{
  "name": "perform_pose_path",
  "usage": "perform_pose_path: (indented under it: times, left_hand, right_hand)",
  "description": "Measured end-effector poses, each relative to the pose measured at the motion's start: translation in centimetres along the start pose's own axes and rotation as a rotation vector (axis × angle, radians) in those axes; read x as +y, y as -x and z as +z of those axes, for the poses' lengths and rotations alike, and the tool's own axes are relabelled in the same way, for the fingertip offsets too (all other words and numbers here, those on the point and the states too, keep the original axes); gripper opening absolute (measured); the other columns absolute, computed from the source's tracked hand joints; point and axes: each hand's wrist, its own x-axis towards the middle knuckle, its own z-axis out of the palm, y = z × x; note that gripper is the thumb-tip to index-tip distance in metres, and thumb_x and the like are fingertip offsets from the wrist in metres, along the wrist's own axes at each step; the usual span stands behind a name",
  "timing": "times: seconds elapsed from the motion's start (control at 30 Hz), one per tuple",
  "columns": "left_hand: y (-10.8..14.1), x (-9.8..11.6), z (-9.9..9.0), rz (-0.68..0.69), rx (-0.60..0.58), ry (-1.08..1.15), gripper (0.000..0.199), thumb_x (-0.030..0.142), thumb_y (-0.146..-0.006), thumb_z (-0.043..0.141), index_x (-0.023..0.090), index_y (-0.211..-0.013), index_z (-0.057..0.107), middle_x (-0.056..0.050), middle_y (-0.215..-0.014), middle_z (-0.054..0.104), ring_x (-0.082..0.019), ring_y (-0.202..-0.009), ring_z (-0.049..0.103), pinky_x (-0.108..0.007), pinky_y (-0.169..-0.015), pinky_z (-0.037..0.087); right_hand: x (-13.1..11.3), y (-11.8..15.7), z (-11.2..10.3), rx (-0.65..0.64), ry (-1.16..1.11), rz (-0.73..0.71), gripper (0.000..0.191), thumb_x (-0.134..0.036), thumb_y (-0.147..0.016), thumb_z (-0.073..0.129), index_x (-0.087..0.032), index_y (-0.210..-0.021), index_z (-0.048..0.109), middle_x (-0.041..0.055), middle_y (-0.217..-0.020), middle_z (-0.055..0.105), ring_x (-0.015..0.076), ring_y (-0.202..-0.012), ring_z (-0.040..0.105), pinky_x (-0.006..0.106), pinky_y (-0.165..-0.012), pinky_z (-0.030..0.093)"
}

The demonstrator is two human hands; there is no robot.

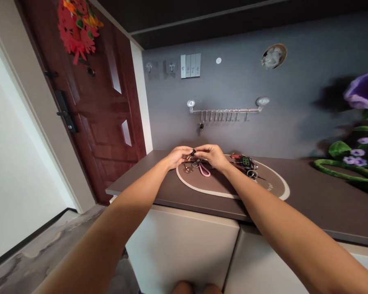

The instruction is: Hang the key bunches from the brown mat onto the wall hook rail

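Observation:
Above the left part of the brown oval mat (214, 189), my left hand (177, 157) and my right hand (214, 156) meet. Fingertips of both pinch a small key (193, 152) with a black head; a gold-coloured metal piece shows beside it, too small to make out fully. Just below the hands lie a pink strap loop (205, 170) and some metal rings (188, 168). To the right of my right hand rests a bunch of keys with a black remote fob (247, 162), a red item (235, 156) and a large ring (251, 174).
A clear hook rail (226, 110) is fixed to the grey wall, with one key set (201, 126) hanging near its left end. Purple artificial flowers (358, 157) stand at the right of the countertop (321, 204). A dark red door (107, 122) is at left.

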Motion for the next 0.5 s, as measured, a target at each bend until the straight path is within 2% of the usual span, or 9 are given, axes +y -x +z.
perform_pose_path:
  times: [0.13,0.3,0.5]
  left_hand:
    - [0.16,0.08,0.18,0.009,-0.05,0.011,0.016,0.017,-0.066,0.065,0.011,-0.08,0.06,-0.004,-0.07,0.06,-0.009,-0.064,0.057,-0.022,-0.063,0.043]
    - [0.16,-0.02,0.32,0.04,-0.071,-0.014,0.024,0.022,-0.063,0.068,0.012,-0.082,0.059,-0.003,-0.076,0.059,-0.008,-0.067,0.055,-0.023,-0.065,0.042]
    - [0.14,-0.18,0.48,0.072,-0.069,-0.088,0.031,0.027,-0.061,0.07,0.013,-0.086,0.057,0.0,-0.074,0.056,-0.006,-0.063,0.053,-0.022,-0.063,0.04]
  right_hand:
    - [-0.47,0.17,0.23,0.057,-0.157,0.076,0.027,-0.03,-0.049,0.074,-0.015,-0.069,0.066,0.0028,-0.067,0.066,0.0149,-0.064,0.061,0.031,-0.069,0.048]
    - [-0.38,0.12,0.1,0.114,-0.144,0.096,0.028,-0.034,-0.051,0.073,-0.015,-0.07,0.064,0.0002,-0.062,0.063,0.0092,-0.055,0.056,0.026,-0.063,0.047]
    - [0.06,-0.01,-0.27,0.103,-0.196,0.116,0.031,-0.035,-0.052,0.073,-0.016,-0.073,0.064,-0.0004,-0.066,0.062,0.0088,-0.057,0.056,0.026,-0.064,0.046]
